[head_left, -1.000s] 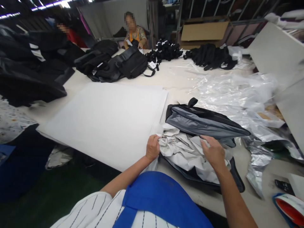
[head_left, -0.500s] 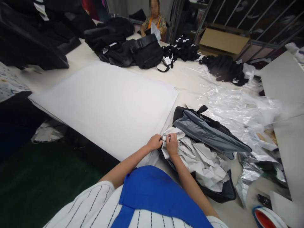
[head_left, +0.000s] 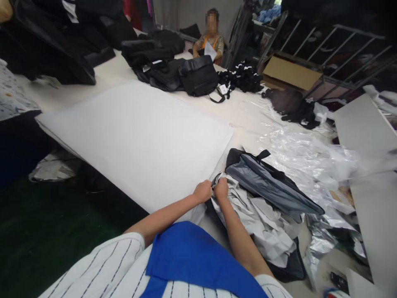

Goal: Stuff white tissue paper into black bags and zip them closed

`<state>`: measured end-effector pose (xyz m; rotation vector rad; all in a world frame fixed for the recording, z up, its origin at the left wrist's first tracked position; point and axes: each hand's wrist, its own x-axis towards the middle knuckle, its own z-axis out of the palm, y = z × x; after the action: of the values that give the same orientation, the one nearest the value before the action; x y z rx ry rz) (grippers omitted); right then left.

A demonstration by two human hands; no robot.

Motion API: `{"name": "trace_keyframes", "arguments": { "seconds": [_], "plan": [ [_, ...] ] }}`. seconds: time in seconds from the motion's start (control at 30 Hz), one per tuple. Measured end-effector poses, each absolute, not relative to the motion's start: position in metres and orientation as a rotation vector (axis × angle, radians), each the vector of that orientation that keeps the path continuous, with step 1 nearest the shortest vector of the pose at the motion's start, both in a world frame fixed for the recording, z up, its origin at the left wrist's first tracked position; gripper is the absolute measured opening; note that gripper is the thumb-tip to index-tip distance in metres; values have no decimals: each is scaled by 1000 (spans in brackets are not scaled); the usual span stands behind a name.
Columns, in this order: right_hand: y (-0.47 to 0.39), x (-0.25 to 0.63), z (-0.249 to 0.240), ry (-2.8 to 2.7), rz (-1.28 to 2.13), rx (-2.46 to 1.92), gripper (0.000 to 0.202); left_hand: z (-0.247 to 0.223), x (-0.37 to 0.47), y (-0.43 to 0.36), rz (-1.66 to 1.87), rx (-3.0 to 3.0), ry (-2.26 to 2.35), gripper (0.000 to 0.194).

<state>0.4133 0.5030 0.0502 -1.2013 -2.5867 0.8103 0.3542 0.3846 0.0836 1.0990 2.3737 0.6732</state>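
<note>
A black bag (head_left: 291,265) with a grey lining (head_left: 263,182) lies opened out on the table, its flap folded back. Crumpled pale paper (head_left: 263,225) fills the bag's body. My left hand (head_left: 204,191) is closed on the dark edge at the bag's near-left corner. Right beside it, my right hand (head_left: 221,189) is closed in a fist at the same edge, against the paper. A bit of dark material shows between the two hands; my fingers hide its detail.
A stack of large white sheets (head_left: 133,132) covers the table to the left. Black bags (head_left: 198,76) are piled at the back, where a person (head_left: 212,41) sits. Clear plastic film (head_left: 310,149) and a cardboard box (head_left: 291,72) are on the right.
My right hand has drawn in its fingers from the loose paper into a fist at the bag's edge. My left hand stays at the corner. The view has tilted slightly upward.
</note>
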Motion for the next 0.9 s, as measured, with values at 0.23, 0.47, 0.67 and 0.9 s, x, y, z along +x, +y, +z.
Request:
{"name": "trace_keyframes", "arguments": {
  "seconds": [0.23,0.47,0.67,0.9],
  "plan": [
    [523,478,92,-2600,1103,-971,37,82,346,375,588,1134,2378,24],
    [453,548,72,-2636,1576,-1050,13,77,363,380,488,1207,2408,27],
    [428,569,105,-2582,1363,-1067,22,87,371,379,534,1386,2515,34],
    [470,667,182,-2573,463,-1827,47,106,429,405,860,2279,1625,41]
  ]
}}
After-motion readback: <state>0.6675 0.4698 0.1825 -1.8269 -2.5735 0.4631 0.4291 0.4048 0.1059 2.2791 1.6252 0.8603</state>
